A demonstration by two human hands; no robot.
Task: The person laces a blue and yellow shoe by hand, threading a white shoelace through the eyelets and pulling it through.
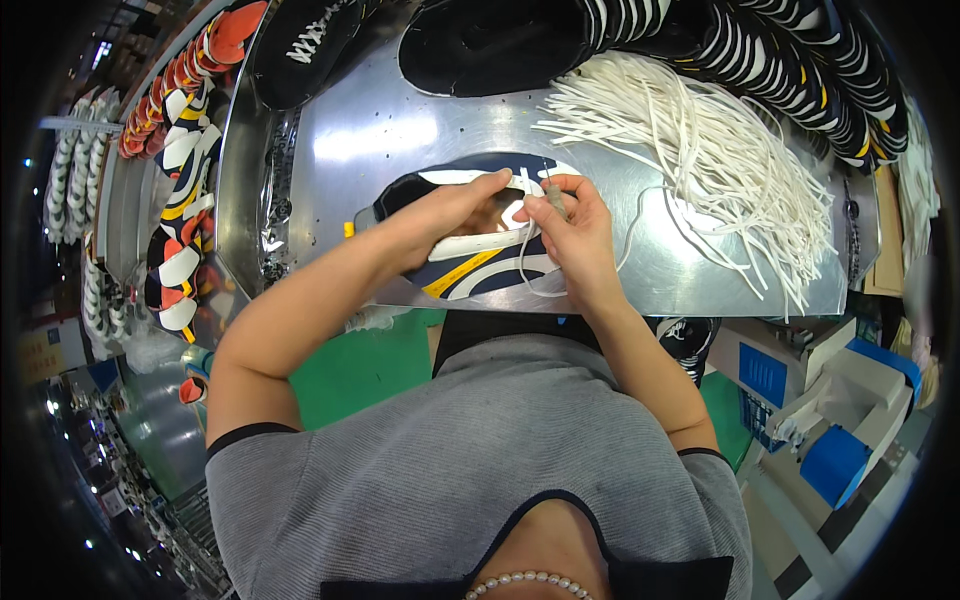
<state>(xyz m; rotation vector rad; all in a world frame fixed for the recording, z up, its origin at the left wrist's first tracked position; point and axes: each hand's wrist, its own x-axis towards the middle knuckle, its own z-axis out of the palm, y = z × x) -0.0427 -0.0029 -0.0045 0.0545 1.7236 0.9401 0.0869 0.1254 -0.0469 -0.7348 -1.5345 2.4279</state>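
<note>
A navy and white shoe upper (478,272) with a yellow stripe lies on the metal table, its opening facing up. My left hand (450,212) is closed on the upper's white eyelet edge, with the thumb on top and the other fingers partly hidden inside the opening. My right hand (580,228) pinches a small awl-like tool (556,198) with a pale handle and a thin metal shaft. Next to those fingers a white shoelace (527,262) passes at the eyelet edge and loops loosely below it. Whether the right fingers also grip the lace, I cannot tell.
A large pile of white laces (690,150) lies to the right. Stacked black-and-white uppers (800,70) stand behind it. Dark uppers (470,50) rest along the far side. Orange, white and yellow shoe parts (180,170) line a rack at left. Cardboard boxes (860,420) sit at lower right.
</note>
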